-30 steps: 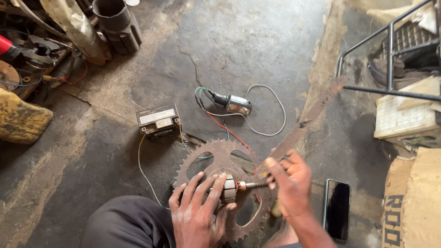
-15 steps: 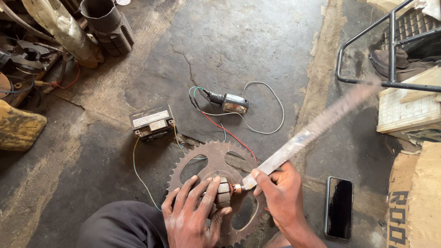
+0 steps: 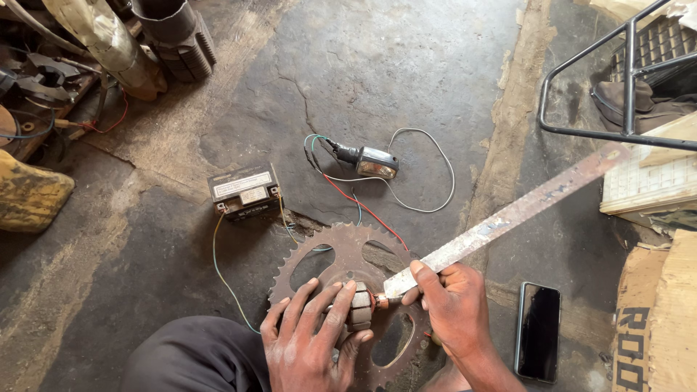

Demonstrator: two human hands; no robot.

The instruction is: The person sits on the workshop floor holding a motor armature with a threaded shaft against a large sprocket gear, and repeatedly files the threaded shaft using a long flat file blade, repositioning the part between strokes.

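Nearest the camera, the left hand [image 3: 312, 337] presses down with fingers spread over a small wound motor core [image 3: 361, 308], thumb tucked under it, holding it against a large toothed sprocket [image 3: 341, 250] that lies flat on the concrete floor [image 3: 435, 72]. Just beside it, the right hand [image 3: 454, 308] has its fingers closed round the near end of a long flat metal bar [image 3: 508, 214], whose tip meets the core's copper end while the rest slants up to the right. A dark phone [image 3: 538, 331] lies right of that hand. Beyond the sprocket sits a small black battery [image 3: 244, 190] with thin wires, and near it a turn-signal lamp [image 3: 375, 162] with looping wires. Farther off, engine parts [image 3: 174, 33] crowd the top left corner and a metal frame [image 3: 617, 80] stands at the upper right.
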